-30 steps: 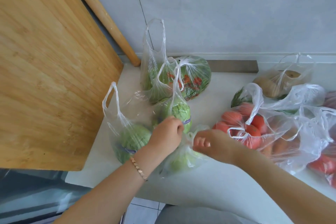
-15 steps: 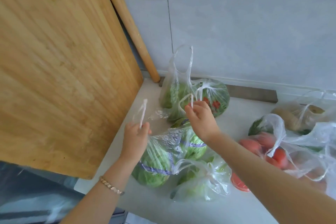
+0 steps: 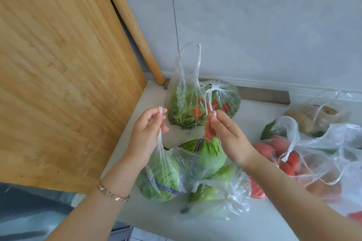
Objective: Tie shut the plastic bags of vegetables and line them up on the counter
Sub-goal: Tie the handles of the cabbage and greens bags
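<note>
- The left hand (image 3: 148, 129) and the right hand (image 3: 225, 133) are held apart above the cabbage bag (image 3: 162, 178); a clear gap is seen between them.
- One twisted handle (image 3: 160, 111) of the cabbage bag is pinched between the left thumb and fingers; the plastic below it is drawn taut.
- The other handle (image 3: 208, 101) is pinched at the right fingertips, and its loop is stood up above them.
- Two round green heads are seen inside the cabbage bag, each banded with purple tape; the bag's base is set down on the counter (image 3: 254, 123).
- A bracelet (image 3: 113, 194) is worn on the left wrist.
- Behind the cabbage bag, a bag of leafy greens (image 3: 188, 107) with red print is stood against the wall, one handle upright.
- Touching the cabbage bag's near side, a knotted bag (image 3: 215, 195) of green vegetables is laid.
- To the right of the cabbage bag, a bag of tomatoes (image 3: 293, 160) is slumped open; further right and back, a bag of potatoes (image 3: 313, 117) is seen.
- To the left of the cabbage bag, a wooden board (image 3: 58, 64) is propped; a rolling pin (image 3: 133, 25) is leaned behind it.
</note>
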Available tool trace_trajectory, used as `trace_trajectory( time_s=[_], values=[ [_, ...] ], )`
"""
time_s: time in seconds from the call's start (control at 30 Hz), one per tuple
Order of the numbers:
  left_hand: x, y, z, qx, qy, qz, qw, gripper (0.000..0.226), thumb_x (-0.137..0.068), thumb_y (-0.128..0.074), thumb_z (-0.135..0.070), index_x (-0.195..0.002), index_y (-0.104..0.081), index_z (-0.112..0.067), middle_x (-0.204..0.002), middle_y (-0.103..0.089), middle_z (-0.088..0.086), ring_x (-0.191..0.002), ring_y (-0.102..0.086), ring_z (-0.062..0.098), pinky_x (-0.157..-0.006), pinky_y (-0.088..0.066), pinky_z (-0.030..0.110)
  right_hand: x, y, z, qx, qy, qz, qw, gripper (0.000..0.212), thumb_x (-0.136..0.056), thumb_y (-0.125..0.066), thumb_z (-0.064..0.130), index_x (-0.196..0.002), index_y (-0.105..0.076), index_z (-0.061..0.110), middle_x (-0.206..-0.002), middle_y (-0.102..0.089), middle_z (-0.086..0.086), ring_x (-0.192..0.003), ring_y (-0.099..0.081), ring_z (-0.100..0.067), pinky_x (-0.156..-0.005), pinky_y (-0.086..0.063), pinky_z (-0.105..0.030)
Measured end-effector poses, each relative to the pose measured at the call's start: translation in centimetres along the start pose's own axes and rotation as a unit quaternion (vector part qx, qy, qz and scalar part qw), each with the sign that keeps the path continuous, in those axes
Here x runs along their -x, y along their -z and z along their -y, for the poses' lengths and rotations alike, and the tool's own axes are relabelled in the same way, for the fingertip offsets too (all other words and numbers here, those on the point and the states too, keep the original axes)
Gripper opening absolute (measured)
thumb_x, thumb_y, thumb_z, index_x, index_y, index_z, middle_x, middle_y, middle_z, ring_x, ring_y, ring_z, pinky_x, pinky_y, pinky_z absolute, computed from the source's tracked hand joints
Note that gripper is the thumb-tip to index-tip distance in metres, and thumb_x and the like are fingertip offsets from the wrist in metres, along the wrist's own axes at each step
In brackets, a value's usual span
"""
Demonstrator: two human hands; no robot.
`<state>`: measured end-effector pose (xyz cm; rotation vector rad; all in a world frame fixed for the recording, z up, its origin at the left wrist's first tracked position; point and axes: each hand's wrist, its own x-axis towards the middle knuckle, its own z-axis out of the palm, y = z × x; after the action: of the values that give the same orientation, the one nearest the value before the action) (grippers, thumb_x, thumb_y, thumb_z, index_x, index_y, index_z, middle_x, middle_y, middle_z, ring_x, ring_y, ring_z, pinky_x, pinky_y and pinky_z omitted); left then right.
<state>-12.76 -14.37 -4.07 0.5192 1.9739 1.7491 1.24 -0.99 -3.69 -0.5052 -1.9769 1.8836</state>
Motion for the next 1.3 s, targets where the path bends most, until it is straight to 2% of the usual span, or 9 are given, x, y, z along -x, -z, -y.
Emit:
trace_trajectory(
  time_s=[0.17, 0.3, 0.43, 0.67, 0.73, 0.87, 1.07, 1.2, 1.3],
  values=[
    [1.8, -1.9, 1.3, -0.124, -0.085, 0.057, 0.987, 0.034, -0.094, -0.045, -0.011, -0.101, -0.053, -0.043, -0.103, -0.049, -0.004, -0.072, -0.059, 0.001, -0.08, -0.05, 0.022, -0.8, -1.4, -1.4, -0.001, -0.108, -0.062, 0.992, 0.037, -0.096, -0.029, 0.012, -0.079, -0.058, 0.029, -0.084, -0.04, 0.002, -0.065, -0.041, -0.009, -0.057, -0.041, -0.018],
    [2.2, -2.2, 1.6, -0.111, -0.114, 0.058, 0.986, 0.032, -0.092, -0.046, 0.0, -0.092, -0.066, -0.026, -0.081, -0.055, -0.004, -0.058, -0.053, 0.004, -0.062, -0.051, 0.018, -1.6, -1.8, -2.3, -0.026, -0.123, -0.104, 0.987, 0.038, -0.098, -0.032, 0.012, -0.088, -0.063, 0.032, -0.079, -0.038, 0.004, -0.063, -0.04, -0.009, -0.047, -0.04, -0.011],
    [1.7, -2.5, 1.9, 0.065, 0.084, 0.049, 0.993, 0.02, -0.084, -0.056, 0.007, -0.089, -0.069, -0.007, -0.054, -0.064, -0.004, -0.048, -0.056, 0.007, -0.051, -0.048, 0.016, -2.3, -2.1, -3.6, -0.109, -0.178, -0.142, 0.968, 0.024, -0.091, -0.049, 0.005, -0.087, -0.07, 0.016, -0.05, -0.051, 0.015, -0.049, -0.034, -0.01, -0.045, -0.035, -0.014],
    [0.2, -2.2, 2.6, 0.22, 0.287, 0.056, 0.931, 0.034, -0.08, -0.058, 0.009, -0.112, -0.051, -0.001, -0.06, -0.068, 0.008, -0.047, -0.06, 0.012, -0.047, -0.051, 0.02, -2.0, -4.0, -4.8, -0.131, -0.205, -0.081, 0.967, 0.024, -0.08, -0.063, 0.002, -0.072, -0.076, 0.021, -0.061, -0.069, 0.003, -0.062, -0.061, -0.011, -0.062, -0.051, -0.021],
    [-0.2, -2.3, 2.7, 0.202, 0.299, 0.095, 0.928, 0.035, -0.081, -0.058, 0.006, -0.116, -0.054, 0.006, -0.064, -0.069, 0.008, -0.049, -0.062, 0.01, -0.049, -0.052, 0.019, -2.0, -3.9, -4.7, -0.144, -0.187, -0.044, 0.971, 0.03, -0.079, -0.059, -0.002, -0.073, -0.076, 0.021, -0.071, -0.071, -0.007, -0.072, -0.064, -0.019, -0.076, -0.054, -0.032],
    [-1.2, -2.3, 2.6, 0.144, 0.307, 0.136, 0.931, 0.016, -0.082, -0.057, 0.005, -0.096, -0.065, 0.007, -0.062, -0.071, 0.008, -0.051, -0.064, 0.009, -0.05, -0.053, 0.017, -1.6, -3.3, -5.2, -0.104, -0.142, -0.036, 0.984, 0.02, -0.081, -0.062, 0.001, -0.079, -0.075, 0.016, -0.076, -0.074, -0.004, -0.079, -0.07, -0.017, -0.081, -0.054, -0.027],
    [-1.9, -1.9, 2.6, -0.058, 0.209, 0.156, 0.964, 0.001, -0.079, -0.068, -0.006, -0.079, -0.069, -0.005, -0.064, -0.073, 0.008, -0.054, -0.069, 0.018, -0.048, -0.053, 0.021, -1.7, -3.4, -5.5, -0.141, -0.135, -0.1, 0.976, 0.025, -0.089, -0.054, 0.005, -0.071, -0.07, 0.011, -0.054, -0.067, 0.003, -0.051, -0.06, -0.004, -0.053, -0.044, -0.012],
    [-2.4, -0.9, 2.8, -0.125, 0.171, 0.181, 0.96, 0.008, -0.081, -0.067, -0.007, -0.087, -0.071, -0.009, -0.065, -0.073, 0.004, -0.059, -0.07, 0.023, -0.054, -0.058, 0.028, -2.1, -3.2, -5.5, -0.12, -0.139, -0.1, 0.978, 0.024, -0.091, -0.052, 0.009, -0.071, -0.066, 0.009, -0.056, -0.058, -0.002, -0.049, -0.05, -0.005, -0.051, -0.042, -0.013],
    [-2.4, -0.7, 2.5, -0.113, 0.176, 0.202, 0.957, 0.014, -0.082, -0.066, -0.016, -0.072, -0.076, -0.021, -0.067, -0.073, 0.006, -0.06, -0.07, 0.022, -0.056, -0.057, 0.024, -2.3, -3.1, -5.3, -0.103, -0.124, -0.087, 0.983, 0.026, -0.09, -0.052, 0.007, -0.068, -0.065, 0.012, -0.054, -0.057, 0.005, -0.049, -0.051, -0.002, -0.052, -0.042, -0.013]
  ],
)
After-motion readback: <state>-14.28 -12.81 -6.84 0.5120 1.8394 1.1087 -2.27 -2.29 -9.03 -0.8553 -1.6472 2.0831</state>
